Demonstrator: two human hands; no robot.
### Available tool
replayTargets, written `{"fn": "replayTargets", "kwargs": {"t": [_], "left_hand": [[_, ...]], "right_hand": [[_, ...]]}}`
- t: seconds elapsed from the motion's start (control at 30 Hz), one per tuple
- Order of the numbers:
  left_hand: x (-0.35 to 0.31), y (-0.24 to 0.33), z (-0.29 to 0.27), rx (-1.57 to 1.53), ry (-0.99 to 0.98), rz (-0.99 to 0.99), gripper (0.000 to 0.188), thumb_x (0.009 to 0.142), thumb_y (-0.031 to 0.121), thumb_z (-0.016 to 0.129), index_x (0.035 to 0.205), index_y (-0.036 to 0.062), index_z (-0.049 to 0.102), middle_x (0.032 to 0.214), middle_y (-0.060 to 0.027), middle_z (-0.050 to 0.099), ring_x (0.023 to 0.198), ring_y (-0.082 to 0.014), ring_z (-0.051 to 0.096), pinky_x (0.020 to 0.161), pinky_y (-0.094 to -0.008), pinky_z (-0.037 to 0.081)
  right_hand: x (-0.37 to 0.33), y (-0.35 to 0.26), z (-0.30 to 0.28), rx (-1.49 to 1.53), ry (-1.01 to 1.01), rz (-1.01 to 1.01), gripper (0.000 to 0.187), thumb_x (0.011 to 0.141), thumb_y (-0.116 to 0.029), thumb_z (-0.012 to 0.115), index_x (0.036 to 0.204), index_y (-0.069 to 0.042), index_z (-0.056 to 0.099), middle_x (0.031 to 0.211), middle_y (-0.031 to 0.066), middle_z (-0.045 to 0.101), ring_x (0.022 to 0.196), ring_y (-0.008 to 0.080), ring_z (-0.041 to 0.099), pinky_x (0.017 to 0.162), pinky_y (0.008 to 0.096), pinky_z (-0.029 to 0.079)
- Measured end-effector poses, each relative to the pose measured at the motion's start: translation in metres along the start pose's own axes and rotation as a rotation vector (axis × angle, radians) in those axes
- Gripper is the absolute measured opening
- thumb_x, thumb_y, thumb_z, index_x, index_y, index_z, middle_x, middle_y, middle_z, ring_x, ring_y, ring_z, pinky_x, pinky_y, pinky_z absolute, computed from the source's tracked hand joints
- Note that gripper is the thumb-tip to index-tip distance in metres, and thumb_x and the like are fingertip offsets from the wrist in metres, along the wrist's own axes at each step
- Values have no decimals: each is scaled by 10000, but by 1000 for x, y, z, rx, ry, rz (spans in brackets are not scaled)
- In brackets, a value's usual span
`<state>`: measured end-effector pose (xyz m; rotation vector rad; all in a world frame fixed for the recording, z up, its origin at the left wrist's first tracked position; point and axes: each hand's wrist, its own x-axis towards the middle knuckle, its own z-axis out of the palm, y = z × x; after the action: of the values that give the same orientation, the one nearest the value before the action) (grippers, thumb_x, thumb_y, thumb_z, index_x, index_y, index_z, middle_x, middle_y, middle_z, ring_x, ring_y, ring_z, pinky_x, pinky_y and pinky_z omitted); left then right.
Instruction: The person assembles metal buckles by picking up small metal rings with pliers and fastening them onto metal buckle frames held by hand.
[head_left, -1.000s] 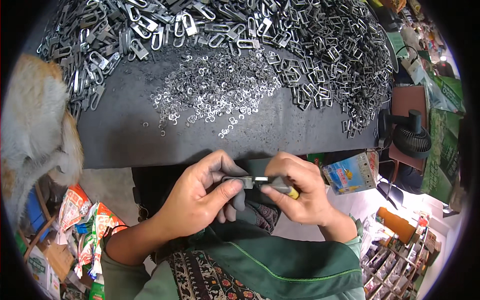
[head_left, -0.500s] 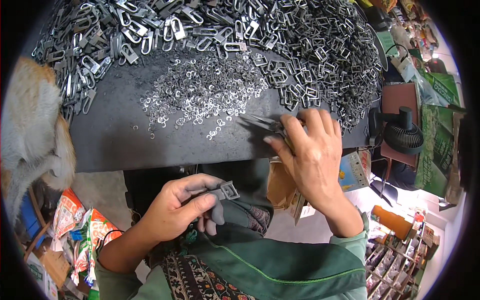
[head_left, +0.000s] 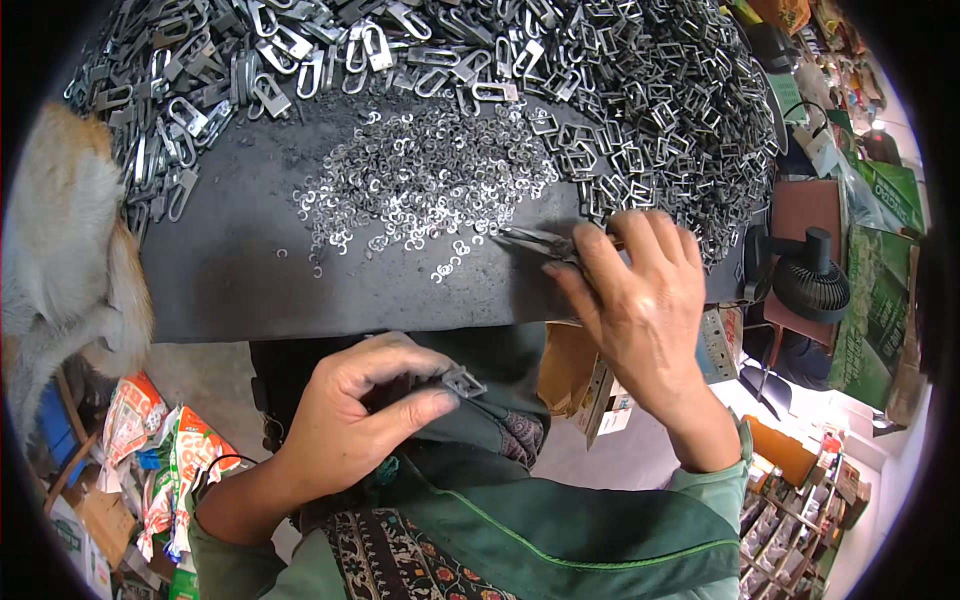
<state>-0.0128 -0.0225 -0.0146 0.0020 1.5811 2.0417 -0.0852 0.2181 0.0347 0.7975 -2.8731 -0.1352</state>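
My left hand (head_left: 368, 408) is closed, pinching a small grey metal buckle piece (head_left: 465, 381) with a rectangular frame end, in front of the table edge. Thumb and fingers cover the rest of the piece. Over the table's right part, my right hand (head_left: 648, 285) is wrapped round a pair of pliers (head_left: 538, 241), whose handles are mostly hidden in the palm. The slim jaws point left, close to the right edge of a spread of small C-shaped metal rings (head_left: 420, 185). I cannot make out whether a ring sits between the jaw tips.
Looped metal clips (head_left: 270, 95) are heaped at the far left of the dark table (head_left: 230, 290), rectangular metal frames (head_left: 660, 120) at the far right. A furry animal (head_left: 70, 240) lies along the left edge. A small black fan (head_left: 812, 275) stands at the right.
The view has shifted slightly. In my left hand the buckle piece has tilted, and the fingers have closed further over it. My right hand still holds the pliers beside the rings.
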Motion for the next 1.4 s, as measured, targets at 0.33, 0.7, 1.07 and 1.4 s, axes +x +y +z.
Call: {"fn": "replayTargets", "kwargs": {"t": [0.33, 0.7, 1.07, 1.4], "left_hand": [[20, 14, -2, -245, -43, -222, 146, 879, 76, 685, 1003, 4, 661, 733, 48, 588, 551, 8, 407, 473, -169, 304], [21, 12, -1, -272, -116, -198, 166, 847, 85, 724, 970, -15, 676, 770, 13, 597, 567, -13, 429, 481, -184, 310], [17, 13, -5, -226, -163, -147, 178, 874, 93, 706, 1018, -11, 699, 909, -10, 649, 846, -61, 573, 760, -224, 454], [36, 28, 12, 49, 107, -110, 219, 859, 101, 713, 1012, -47, 660, 894, -51, 650, 784, -77, 580, 683, -258, 469]], "right_hand": [[4, 15, -18, 400, -110, -378, 337, 704, -350, 733, 859, -77, 611, 812, 72, 546, 733, 255, 563, 621, 361, 431], [4, 14, -16, 503, -141, -385, 351, 728, -392, 718, 860, -84, 616, 783, 66, 517, 703, 254, 542, 618, 363, 434], [6, 15, -24, 448, -136, -442, 329, 739, -389, 701, 868, -99, 613, 775, 51, 488, 720, 234, 522, 629, 356, 416], [3, 19, -24, 366, -87, -254, 264, 772, -293, 724, 820, -60, 607, 754, 80, 512, 762, 268, 553, 669, 383, 442]]}}
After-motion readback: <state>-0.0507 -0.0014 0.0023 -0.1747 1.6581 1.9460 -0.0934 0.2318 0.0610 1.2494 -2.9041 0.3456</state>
